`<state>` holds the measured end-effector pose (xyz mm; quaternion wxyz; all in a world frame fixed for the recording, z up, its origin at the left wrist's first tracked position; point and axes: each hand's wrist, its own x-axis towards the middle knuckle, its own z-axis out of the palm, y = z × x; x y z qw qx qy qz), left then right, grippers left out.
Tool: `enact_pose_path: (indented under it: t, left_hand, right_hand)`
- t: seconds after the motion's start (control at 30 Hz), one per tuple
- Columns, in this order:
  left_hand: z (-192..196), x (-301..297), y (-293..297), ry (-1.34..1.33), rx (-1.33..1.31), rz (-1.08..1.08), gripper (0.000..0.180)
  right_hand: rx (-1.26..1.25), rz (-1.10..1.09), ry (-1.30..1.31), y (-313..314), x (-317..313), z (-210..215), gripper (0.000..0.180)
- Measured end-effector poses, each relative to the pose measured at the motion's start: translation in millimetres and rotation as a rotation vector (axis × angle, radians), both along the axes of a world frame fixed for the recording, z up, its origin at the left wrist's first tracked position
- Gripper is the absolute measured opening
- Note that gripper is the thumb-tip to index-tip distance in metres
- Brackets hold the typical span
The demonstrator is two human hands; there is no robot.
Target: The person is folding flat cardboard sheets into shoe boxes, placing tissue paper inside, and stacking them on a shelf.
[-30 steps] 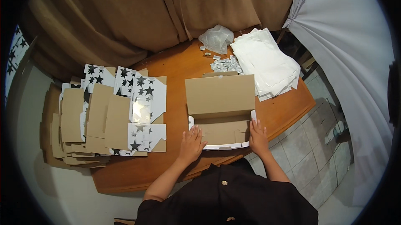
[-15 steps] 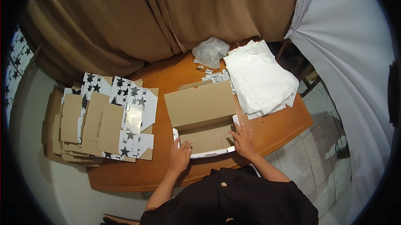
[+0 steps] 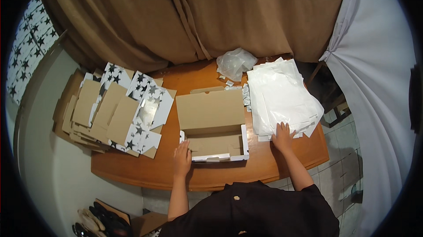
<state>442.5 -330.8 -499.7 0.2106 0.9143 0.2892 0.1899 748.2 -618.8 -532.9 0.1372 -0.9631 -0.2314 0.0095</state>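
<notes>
1. The open brown cardboard box with a white outer skin [image 3: 214, 136] sits in the middle of the round wooden worktop [image 3: 194, 173], its lid flap standing back and its tray facing me.
2. My left hand [image 3: 182, 159] lies flat and open, fingers spread, touching the box's near-left corner; it grips nothing.
3. My right hand [image 3: 282, 136] is open too, fingers splayed on the near edge of the stack of white paper sheets [image 3: 282, 98], which lies just to the right of the box.
4. I cannot tell whether that hand pinches a sheet or only presses on the stack.
5. Behind the box, near the far edge of the worktop, I see a crumpled clear plastic bag [image 3: 234, 62], with a few small white scraps [image 3: 227, 81] scattered between it and the box.
6. To the left of the box lies a pile of flattened box blanks, brown on one face and white with black stars on the other [image 3: 116, 113]; the pile overhangs the left edge of the worktop.
7. A brown curtain [image 3: 198, 12] hangs behind the worktop and a white curtain [image 3: 374, 83] on the right.
8. On the floor at lower left I see dark shoes [image 3: 94, 224].
</notes>
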Motion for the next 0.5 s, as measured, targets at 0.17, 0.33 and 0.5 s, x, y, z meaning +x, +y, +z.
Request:
enact_pose_path:
  t: [0.17, 0.33, 0.5]
  left_hand:
    - [15, 9, -4, 0.085, 0.020, 0.041, 0.046]
    - [25, 13, -13, -0.037, 0.013, 0.027, 0.045]
    - [56, 30, -22, -0.111, 0.029, -0.071, 0.045]
  right_hand:
    - [0.054, 0.039, -0.030, -5, 1, -8, 0.031]
    - [0.273, 0.003, -0.082, -9, 1, -13, 0.015]
    - [0.372, -0.072, -0.106, -6, -1, 8, 0.011]
